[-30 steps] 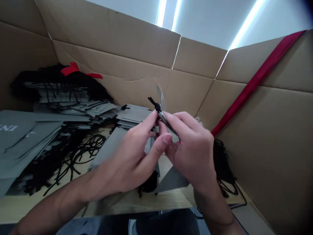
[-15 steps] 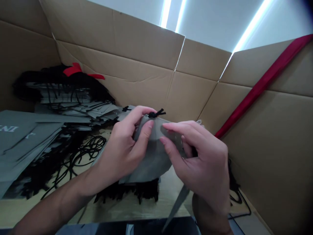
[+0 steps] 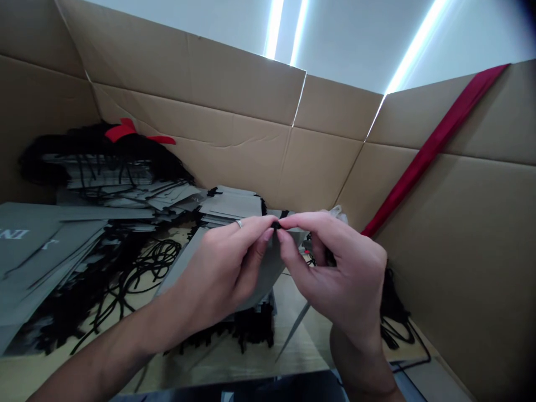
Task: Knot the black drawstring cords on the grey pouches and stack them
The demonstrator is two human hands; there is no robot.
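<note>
My left hand (image 3: 221, 259) and my right hand (image 3: 341, 271) meet in front of me, thumb and forefinger of each closed on a small black cord knot (image 3: 275, 225). The knot sits at the upper edge of a grey sheet-like piece (image 3: 268, 273), which looks like a flat bag and hangs partly hidden behind my fingers. Below it, a stack of similar pieces shows a fringe of black cord ends (image 3: 253, 329). Just behind my hands lies another stack of grey pieces (image 3: 230, 204) with black knots along its sides.
Grey printed bags (image 3: 25, 251) are piled at the left, with loose black cords (image 3: 154, 259) beside them. A heap of black cords (image 3: 84, 145) with a red strip lies farther back. Cardboard walls (image 3: 234, 123) enclose the wooden table (image 3: 301, 349); a dark red band (image 3: 431, 151) crosses the right wall.
My left hand has shifted right and my fingertips have come together on the knot. Before, the left hand gripped the grey piece's edge and the right fingers were apart from the knot.
</note>
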